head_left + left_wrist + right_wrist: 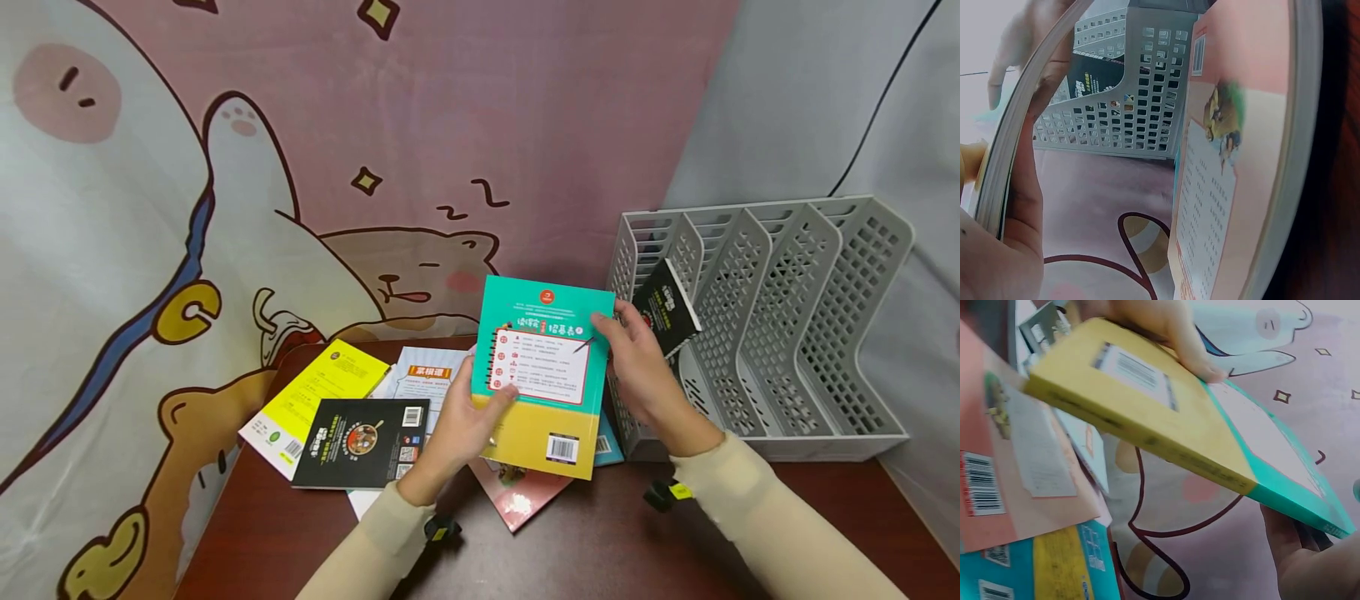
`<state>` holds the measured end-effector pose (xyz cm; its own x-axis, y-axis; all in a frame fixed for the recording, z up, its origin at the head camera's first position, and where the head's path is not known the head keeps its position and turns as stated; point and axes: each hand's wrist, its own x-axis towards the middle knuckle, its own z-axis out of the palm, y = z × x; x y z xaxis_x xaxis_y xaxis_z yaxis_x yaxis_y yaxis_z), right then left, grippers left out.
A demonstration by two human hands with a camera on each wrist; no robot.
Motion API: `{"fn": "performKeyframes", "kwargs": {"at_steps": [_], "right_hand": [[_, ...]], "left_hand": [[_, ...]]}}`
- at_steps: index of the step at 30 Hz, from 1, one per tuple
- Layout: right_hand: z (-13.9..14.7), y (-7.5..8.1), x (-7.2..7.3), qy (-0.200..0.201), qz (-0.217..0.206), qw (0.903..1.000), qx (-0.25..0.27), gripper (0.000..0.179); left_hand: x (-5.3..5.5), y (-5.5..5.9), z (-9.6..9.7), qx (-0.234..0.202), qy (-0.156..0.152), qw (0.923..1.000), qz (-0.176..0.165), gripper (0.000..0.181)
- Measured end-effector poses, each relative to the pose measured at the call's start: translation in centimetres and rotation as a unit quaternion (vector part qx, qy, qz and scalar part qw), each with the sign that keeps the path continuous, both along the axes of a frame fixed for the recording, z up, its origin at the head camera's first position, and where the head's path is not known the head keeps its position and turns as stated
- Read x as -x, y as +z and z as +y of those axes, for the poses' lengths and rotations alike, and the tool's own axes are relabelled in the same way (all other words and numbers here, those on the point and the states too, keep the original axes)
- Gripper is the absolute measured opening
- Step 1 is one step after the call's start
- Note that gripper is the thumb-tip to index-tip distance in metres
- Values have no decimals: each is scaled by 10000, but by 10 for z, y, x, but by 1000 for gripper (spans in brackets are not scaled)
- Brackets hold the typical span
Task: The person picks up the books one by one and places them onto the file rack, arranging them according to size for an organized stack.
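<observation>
Both hands hold up a teal and yellow book (551,425), its back cover with a barcode facing the head camera. My left hand (468,412) grips its left edge, thumb on the cover and fingers behind. At the upper right edge, my right hand (637,358) pinches it with the thumb in front. Below the held book lies a pink book (517,500), overlapping a blue book (609,446) on the table. In the right wrist view the held book's spine (1147,444) shows, with the left thumb on the cover.
To the left lie a black book (337,458), a yellow book (330,383) and a light blue book (427,367), overlapping. A grey slotted file rack (765,446) stands at the right, with another black book (663,308) leaning in its left part. A printed cloth (570,125) hangs behind the table.
</observation>
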<state>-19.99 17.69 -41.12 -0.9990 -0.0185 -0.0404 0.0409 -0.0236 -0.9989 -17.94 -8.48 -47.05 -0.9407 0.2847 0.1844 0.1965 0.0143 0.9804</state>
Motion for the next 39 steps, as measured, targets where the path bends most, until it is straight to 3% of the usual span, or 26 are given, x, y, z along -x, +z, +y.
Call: {"fn": "performKeyframes", "kwargs": {"at_steps": [6,13,20,29,39], "right_hand": [[3,5,9,247,-171,9995,102,61],[3,7,15,510,-713,9945,572,58],[4,7,15,666,-954,9885,963,50],[5,12,4,438,-571,9954,629,50],[7,22,-16,-271,3,9990,367,44]], "left_hand": [[-2,2,2,-84,-99,9999,56,65],[-1,2,6,231,-83,9993,278,63],[0,0,7,206,-167,9996,91,62],[1,1,7,473,-135,9987,-151,54],[2,1,7,347,-267,9988,-226,41]]}}
